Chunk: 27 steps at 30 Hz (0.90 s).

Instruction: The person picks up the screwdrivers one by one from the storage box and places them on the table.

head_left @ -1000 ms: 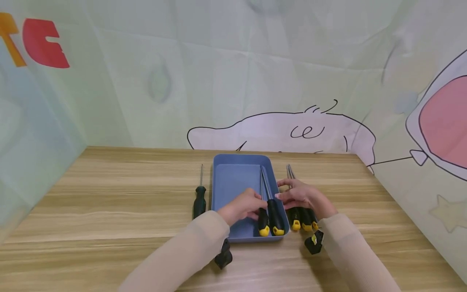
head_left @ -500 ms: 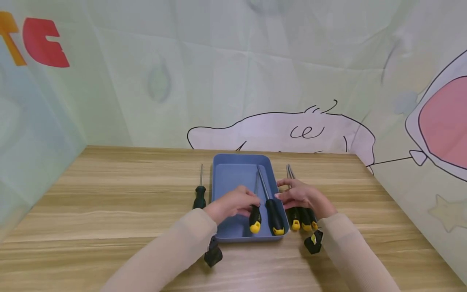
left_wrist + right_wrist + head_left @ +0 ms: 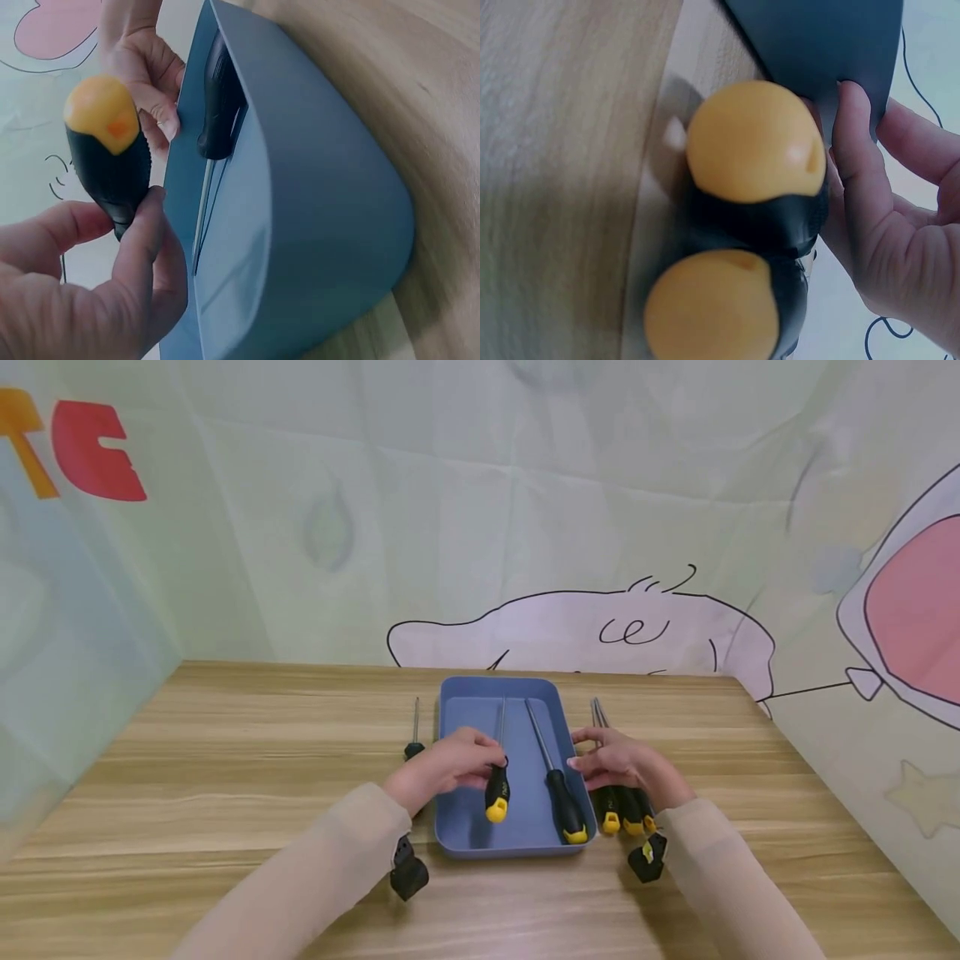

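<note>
In the head view my left hand (image 3: 454, 762) pinches a screwdriver (image 3: 497, 792) by its black handle near the shaft, its yellow end toward me. The screwdriver is held over the left part of a blue tray (image 3: 465, 848). The left wrist view shows thumb and fingers on the neck of the handle (image 3: 112, 176), above the tray rim. A second black-and-yellow screwdriver (image 3: 566, 802) lies along the tray's right side. My right hand (image 3: 618, 762) touches the tray's right wall with its fingertips, its fingers loosely bent. Beneath that hand lie several more screwdrivers (image 3: 632, 810), partly covered.
Left of the tray, another dark screwdriver (image 3: 415, 749) lies on the wooden table (image 3: 262, 760), mostly behind my left hand. A printed cloth backdrop (image 3: 450, 527) stands behind the table and along its sides.
My left hand has lifted the screwdriver from beside the other one and carried it left across the tray. The one left in the tray has tilted slightly. My right hand stays put.
</note>
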### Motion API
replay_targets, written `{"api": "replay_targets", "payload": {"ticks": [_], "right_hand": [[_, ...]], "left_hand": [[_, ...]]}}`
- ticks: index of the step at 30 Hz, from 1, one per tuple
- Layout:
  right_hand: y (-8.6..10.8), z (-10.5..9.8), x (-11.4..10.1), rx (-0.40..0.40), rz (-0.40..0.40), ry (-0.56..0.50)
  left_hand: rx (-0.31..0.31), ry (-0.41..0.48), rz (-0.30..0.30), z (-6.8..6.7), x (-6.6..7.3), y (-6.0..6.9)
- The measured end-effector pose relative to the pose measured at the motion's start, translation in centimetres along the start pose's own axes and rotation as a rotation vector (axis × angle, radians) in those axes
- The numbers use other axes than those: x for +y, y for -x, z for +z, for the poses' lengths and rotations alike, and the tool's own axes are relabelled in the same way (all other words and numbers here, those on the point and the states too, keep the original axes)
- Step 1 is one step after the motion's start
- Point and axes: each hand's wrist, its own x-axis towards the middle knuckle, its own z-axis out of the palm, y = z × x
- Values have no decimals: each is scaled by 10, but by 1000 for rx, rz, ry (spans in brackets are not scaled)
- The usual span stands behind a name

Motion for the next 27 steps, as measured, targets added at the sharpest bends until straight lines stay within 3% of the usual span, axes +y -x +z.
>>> {"api": "replay_targets", "payload": {"ticks": [7, 17, 27], "right_hand": [[1, -2, -1, -2, -5, 6], [0, -1, 0, -6, 2, -2], [-1, -1, 0, -8, 8, -5]], "left_hand": [[-23, 18, 16, -10, 2, 3], [-56, 125, 0, -27, 0, 7], [-27, 115, -2, -48, -3, 12]]}}
